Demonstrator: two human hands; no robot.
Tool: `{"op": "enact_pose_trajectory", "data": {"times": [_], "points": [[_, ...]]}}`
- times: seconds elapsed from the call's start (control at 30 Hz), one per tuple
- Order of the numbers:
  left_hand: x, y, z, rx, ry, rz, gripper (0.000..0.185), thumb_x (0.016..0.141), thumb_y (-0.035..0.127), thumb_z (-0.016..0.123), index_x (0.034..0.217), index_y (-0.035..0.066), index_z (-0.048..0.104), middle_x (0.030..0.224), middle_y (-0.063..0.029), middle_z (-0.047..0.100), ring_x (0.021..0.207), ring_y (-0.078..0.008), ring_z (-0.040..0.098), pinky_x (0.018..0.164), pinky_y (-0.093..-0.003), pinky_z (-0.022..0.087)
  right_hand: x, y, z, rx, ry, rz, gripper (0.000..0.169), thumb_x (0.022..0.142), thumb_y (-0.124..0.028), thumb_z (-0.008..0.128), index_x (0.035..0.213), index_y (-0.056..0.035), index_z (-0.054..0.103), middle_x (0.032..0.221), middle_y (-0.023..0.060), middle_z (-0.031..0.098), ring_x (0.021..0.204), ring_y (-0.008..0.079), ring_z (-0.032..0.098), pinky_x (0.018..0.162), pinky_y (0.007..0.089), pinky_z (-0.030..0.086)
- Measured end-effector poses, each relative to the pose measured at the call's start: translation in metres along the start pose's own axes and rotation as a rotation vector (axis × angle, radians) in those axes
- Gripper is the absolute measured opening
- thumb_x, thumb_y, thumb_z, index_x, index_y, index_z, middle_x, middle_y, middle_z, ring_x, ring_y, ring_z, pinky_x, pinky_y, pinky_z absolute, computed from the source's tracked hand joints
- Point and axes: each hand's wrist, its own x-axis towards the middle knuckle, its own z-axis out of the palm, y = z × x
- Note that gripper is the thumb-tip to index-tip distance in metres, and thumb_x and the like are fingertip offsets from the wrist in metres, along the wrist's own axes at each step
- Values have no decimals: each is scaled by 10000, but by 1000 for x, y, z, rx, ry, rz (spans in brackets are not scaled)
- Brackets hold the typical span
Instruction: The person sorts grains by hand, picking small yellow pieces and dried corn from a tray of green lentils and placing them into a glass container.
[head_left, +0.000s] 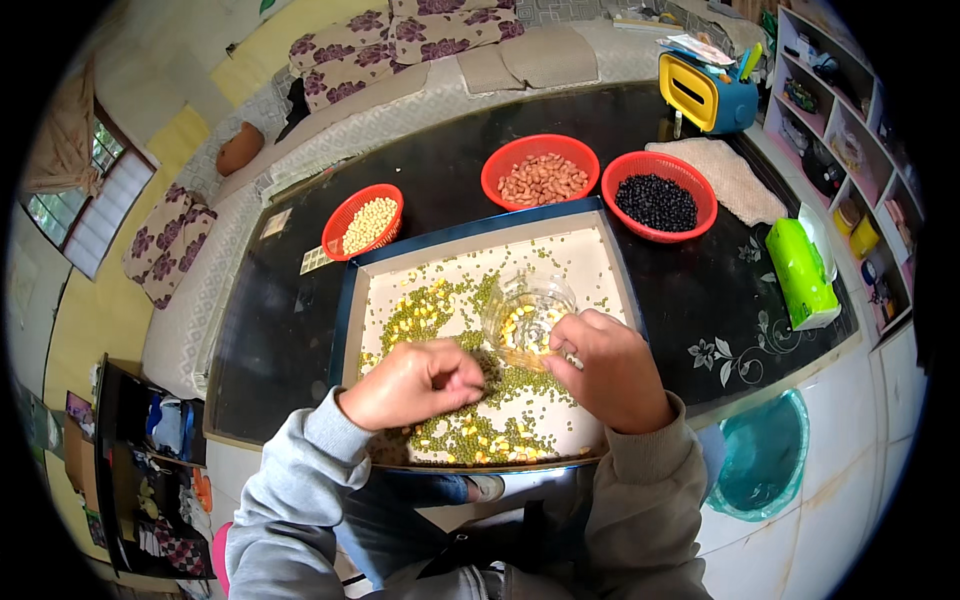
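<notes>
A shallow blue-edged cardboard box (347, 315) lies in front of me, its pale floor strewn with green mung beans (469, 446) and yellow corn kernels (424, 311). Inside it is a clear plastic container (499, 319) holding some corn kernels. My left hand (420, 382) hovers low over the beans left of the container, fingers curled together; its fingertips are shaded, so anything between them is hidden. My right hand (604, 367) overlaps the container's right side, thumb and index finger bent close together. Whether it grips the wall or a kernel cannot be made out.
Beyond the box, red plastic baskets hold pale beans (369, 225), peanuts (541, 180) and black beans (655, 204). A green tissue pack (802, 274), a cloth (724, 176) and a yellow-blue tissue box (709, 90) lie on the black table (270, 390). A lined bin (761, 457) stands at right.
</notes>
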Motion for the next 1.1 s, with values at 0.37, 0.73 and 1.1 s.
{"op": "enact_pose_trajectory", "data": {"times": [0.37,0.73,1.1], "points": [[-23,-28,29,72,-116,-31,176,781,85,706,932,31,634,835,-55,586,706,-139,604,617,-260,501,1,-1,-1,0,-12,12,221,672,-105,727,800,-87,548,750,92,552,744,278,587,647,366,482],[-26,-33,25,30,-107,-98,76,809,68,653,872,29,636,814,-47,625,678,-114,611,588,-237,488,0,-1,-2,16,-15,23,226,675,-112,726,809,-88,546,758,91,550,753,279,583,652,369,479],[-27,-34,30,76,-248,24,94,789,78,683,867,42,644,774,-59,601,674,-173,609,591,-277,486,1,-1,-2,10,-18,15,214,678,-105,718,802,-84,545,755,96,551,758,283,578,655,373,475]]}}
